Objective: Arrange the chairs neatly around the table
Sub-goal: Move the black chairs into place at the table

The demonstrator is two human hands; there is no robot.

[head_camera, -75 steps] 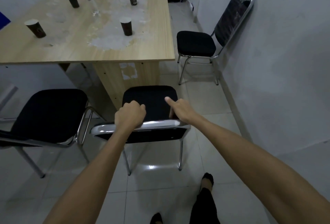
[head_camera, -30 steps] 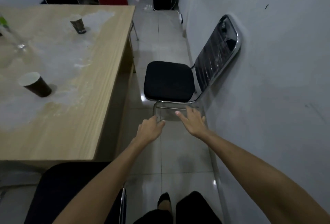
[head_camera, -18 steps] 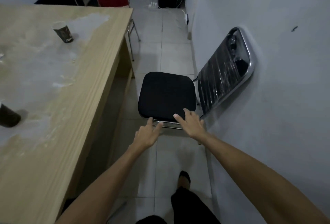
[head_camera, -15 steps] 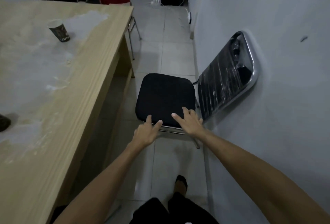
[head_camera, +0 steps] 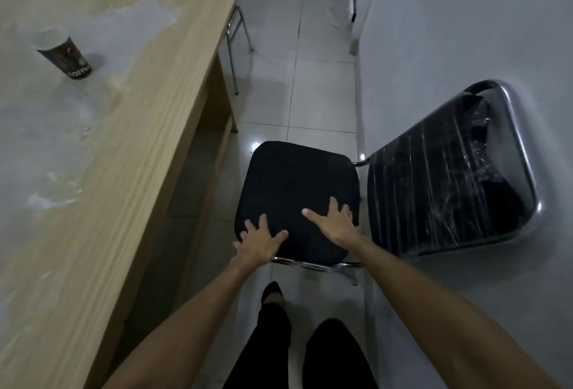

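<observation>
Both hands lie spread, palms down, on the near edge of the chair's black seat [head_camera: 294,190]: my left hand [head_camera: 260,241] at the near-left corner, my right hand [head_camera: 336,224] toward the backrest [head_camera: 446,190], which leans against the wall to my right. The table [head_camera: 148,153] stands to the left of my hands, a paper cup [head_camera: 63,53] on it. I judge this the gripping step; next I must close my fingers on the seat edge and swing the chair toward the table.
</observation>
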